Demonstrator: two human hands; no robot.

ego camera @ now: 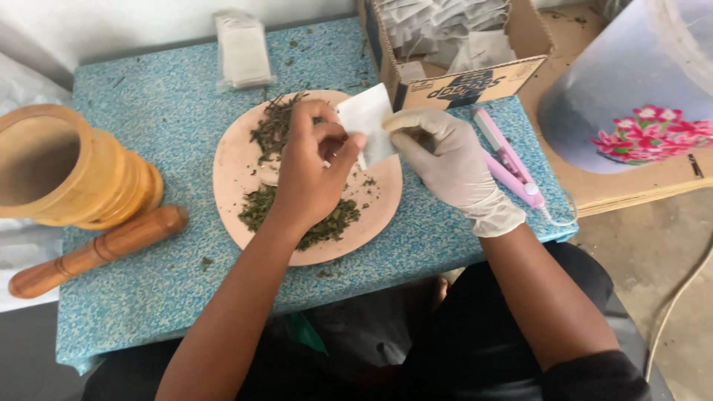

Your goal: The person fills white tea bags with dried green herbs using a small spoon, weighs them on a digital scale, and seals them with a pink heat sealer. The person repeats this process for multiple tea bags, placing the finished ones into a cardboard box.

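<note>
Head view: a small white paper sachet (366,122) is held at the centre of the frame between two hands. The bare left hand (312,167) is closed in a pinch at the sachet's left edge, its fingertips seemingly pressed into the mouth of the sachet, while the gloved right hand (449,163) is closed on its right side and keeps it steady. Both are poised over a round pinkish plate (245,160) on which two loose heaps of dried green leaves (271,130) are spread, one towards the top and one lower down. For the filling to be done well, the sachet should be kept directly over the plate, so that any spilled leaf is caught there, and its mouth held wide by the gloved fingers. To the right, one pink handheld sealer (509,160) lies on the blue patterned table (148,111). At upper right, one open cardboard box (460,74) of further sachets is seen; at upper centre, one wrapped stack of sachets (243,50). At left, one wooden mortar (70,167) and one wooden pestle (96,251) are placed.
</note>
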